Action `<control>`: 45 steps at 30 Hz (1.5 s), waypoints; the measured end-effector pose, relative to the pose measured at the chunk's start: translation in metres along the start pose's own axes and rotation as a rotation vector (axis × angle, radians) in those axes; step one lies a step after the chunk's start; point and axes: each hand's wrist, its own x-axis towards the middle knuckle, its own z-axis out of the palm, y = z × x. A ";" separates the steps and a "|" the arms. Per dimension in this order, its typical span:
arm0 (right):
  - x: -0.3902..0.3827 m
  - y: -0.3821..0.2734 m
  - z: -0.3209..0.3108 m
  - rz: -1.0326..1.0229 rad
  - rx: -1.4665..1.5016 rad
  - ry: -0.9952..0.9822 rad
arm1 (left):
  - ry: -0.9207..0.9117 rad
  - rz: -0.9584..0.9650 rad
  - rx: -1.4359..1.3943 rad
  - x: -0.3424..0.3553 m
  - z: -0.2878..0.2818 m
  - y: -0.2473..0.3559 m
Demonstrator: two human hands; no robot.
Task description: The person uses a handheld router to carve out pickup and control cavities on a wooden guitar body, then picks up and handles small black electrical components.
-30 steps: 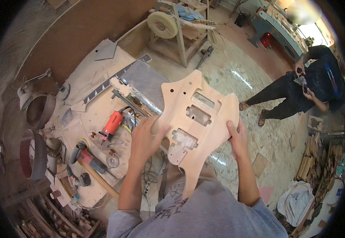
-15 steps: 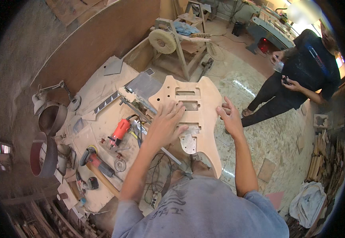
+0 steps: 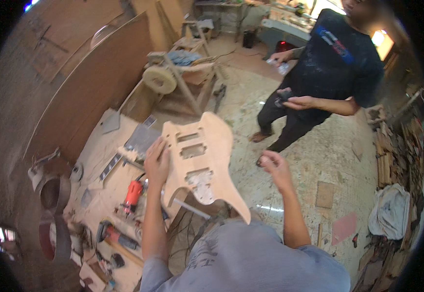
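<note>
An unpainted, pale wooden electric guitar body [image 3: 218, 151] is tilted in front of me, its pickup cutouts and lower metal-coloured pocket facing up. My left hand [image 3: 157, 163] grips its left edge, with fingers along the top face; the thumb is hidden. Off the body's right side, my right hand [image 3: 278, 171] is raised in the air, fingers loosely bent and slightly blurred. Nothing shows in it, and it touches neither the body nor anything else.
At left, a workbench [image 3: 100, 194] carries a red power tool [image 3: 133, 194], a sander [image 3: 119, 237] and sanding belts [image 3: 54, 194]. A buffing wheel [image 3: 160, 80] stands beyond. A person [image 3: 338, 63] stands ahead right, holding small things. Wood offcuts [image 3: 387, 155] line the right.
The view has swung right. My right hand has left the guitar body's edge, and my left hand has gone from its top face to its left edge. The body has tilted.
</note>
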 end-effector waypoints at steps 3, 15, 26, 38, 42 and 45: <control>0.002 -0.005 0.024 -0.079 -0.028 -0.026 | 0.035 0.001 -0.002 -0.007 0.001 -0.008; -0.033 -0.126 0.043 -0.716 -0.498 0.301 | 0.006 0.022 0.012 -0.004 0.001 -0.009; 0.057 -0.177 0.039 -1.031 -0.992 -0.244 | -0.076 0.076 0.210 0.001 -0.012 0.047; 0.066 -0.210 0.072 -1.044 -1.048 -0.614 | -0.211 -0.308 -0.676 -0.007 0.037 0.134; 0.029 -0.205 0.079 -0.907 -0.793 -0.585 | -0.136 -0.375 -1.013 -0.029 0.046 0.159; 0.008 -0.192 0.069 -0.762 -0.673 -0.599 | -0.124 -0.455 -1.164 -0.054 0.053 0.160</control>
